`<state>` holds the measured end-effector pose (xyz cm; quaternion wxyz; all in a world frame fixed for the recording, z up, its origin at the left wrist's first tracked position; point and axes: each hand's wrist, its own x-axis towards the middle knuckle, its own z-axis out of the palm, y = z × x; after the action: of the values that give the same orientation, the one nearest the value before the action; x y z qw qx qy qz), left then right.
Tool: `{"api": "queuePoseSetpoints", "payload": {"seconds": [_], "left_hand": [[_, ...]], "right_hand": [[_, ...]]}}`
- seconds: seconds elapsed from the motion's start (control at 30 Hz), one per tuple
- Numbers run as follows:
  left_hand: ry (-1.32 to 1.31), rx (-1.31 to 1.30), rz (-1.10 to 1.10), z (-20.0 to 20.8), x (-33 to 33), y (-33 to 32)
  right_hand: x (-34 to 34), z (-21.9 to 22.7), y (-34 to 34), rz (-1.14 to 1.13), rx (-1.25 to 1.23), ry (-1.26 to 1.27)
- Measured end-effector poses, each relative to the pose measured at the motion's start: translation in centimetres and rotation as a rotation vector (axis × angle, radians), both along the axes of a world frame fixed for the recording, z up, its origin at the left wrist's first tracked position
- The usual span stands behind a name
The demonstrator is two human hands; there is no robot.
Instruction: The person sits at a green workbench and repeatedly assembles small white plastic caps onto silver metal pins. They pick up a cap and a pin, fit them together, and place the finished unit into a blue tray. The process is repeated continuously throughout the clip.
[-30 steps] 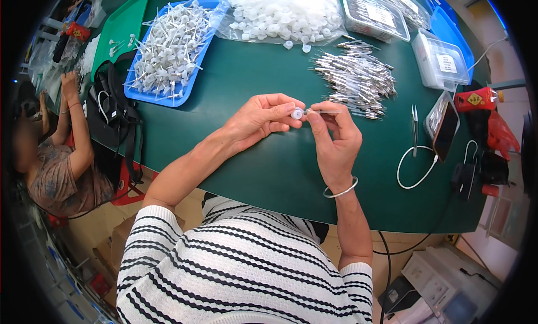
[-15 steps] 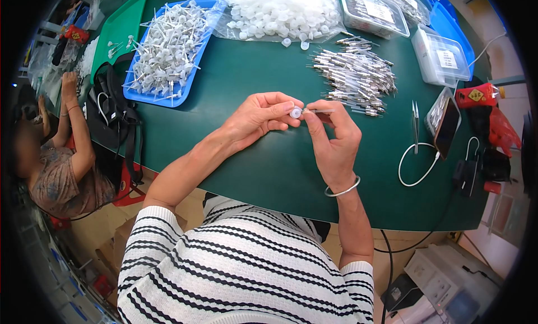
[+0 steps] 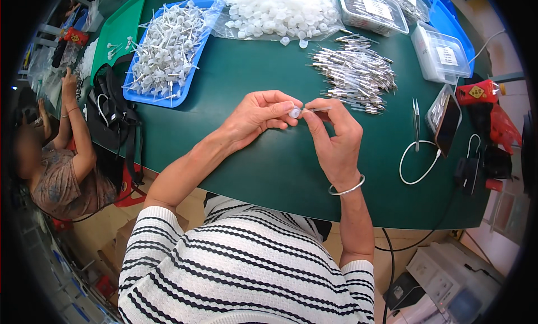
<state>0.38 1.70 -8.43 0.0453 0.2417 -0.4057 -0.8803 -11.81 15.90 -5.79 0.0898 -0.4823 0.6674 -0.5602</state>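
Observation:
Above the green tabletop, my left hand [image 3: 262, 115] pinches a small round white plastic cap [image 3: 295, 112] between thumb and fingers. Close beside it, my right hand [image 3: 333, 134] grips a thin metal-and-clear tube [image 3: 320, 109] between thumb and forefinger. The tube's inner end is at the cap; whether it sits inside the cap is hidden by the fingertips. Beyond my right hand lies a loose pile of similar thin tubes [image 3: 356, 72]. At the back, many white caps [image 3: 280, 15] lie heaped on a clear plastic bag.
A blue tray [image 3: 178, 101] holds capped tubes at the left, near a green tray [image 3: 120, 32] and a black bag [image 3: 115, 108]. Clear boxes [image 3: 443, 58], tweezers [image 3: 416, 122], a phone [image 3: 447, 128] and a white cable [image 3: 412, 183] lie right. Another person [image 3: 67, 167] sits left.
My hands stay together at the cap with little movement. My right wrist has shifted slightly right, and the tube's outer end looks slightly tilted. At the left, the other person's hand has risen slightly.

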Motion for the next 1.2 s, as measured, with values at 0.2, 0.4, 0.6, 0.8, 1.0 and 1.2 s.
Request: {"api": "queuePoseSetpoints", "payload": {"seconds": [0.2,0.4,0.6,0.8,1.0,1.2], "left_hand": [[-0.001,-0.035,-0.005,0.12,-0.05,0.02],[0.017,-0.051,-0.004,-0.26,0.04,-0.06],[0.026,0.01,-0.004,-0.17,0.04,0.03],[0.026,0.061,-0.023,-0.29,0.02,0.01],[0.038,0.075,-0.018,-0.44,0.21,-0.05],[0.032,0.072,-0.026,-0.47,-0.1,-0.11]], "right_hand": [[-0.16,0.07,0.09,0.013,0.008,0.012],[-0.2,0.07,0.08,0.021,0.003,0.063],[-0.15,0.09,0.03,0.011,-0.009,0.047],[0.0,0.04,0.07,-0.006,-0.012,0.013],[0.03,0.1,0.06,0.005,-0.012,-0.003],[-0.14,-0.19,0.07,0.011,-0.024,-0.122]]}}
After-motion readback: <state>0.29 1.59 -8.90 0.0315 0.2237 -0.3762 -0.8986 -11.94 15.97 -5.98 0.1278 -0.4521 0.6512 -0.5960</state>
